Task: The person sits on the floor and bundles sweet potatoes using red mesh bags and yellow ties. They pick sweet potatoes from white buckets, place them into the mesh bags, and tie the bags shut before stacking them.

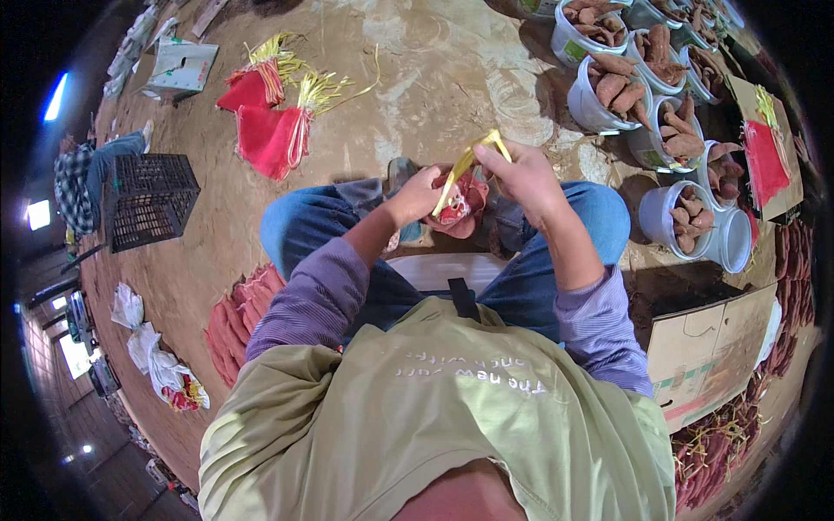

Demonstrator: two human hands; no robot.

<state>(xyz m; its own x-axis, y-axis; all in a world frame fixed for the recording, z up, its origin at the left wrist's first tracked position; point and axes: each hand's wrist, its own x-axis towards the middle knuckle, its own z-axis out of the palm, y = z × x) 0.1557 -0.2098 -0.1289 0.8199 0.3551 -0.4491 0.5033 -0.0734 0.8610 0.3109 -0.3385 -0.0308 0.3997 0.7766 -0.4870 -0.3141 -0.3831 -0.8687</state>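
Note:
Between my knees stands a red mesh bag, its gathered mouth uppermost; what fills it is mostly hidden. My left hand grips the bag's neck at its left side. A yellow drawstring ribbon rises from the bag in a loop. My right hand pinches the upper end of that ribbon between thumb and fingers, a little above and right of the bag.
White plastic buckets of sweet potatoes crowd the right. Red mesh bags with yellow ties lie ahead on the left. Filled bags sit beside my left knee. A cardboard box stands right; a black crate and a person are far left.

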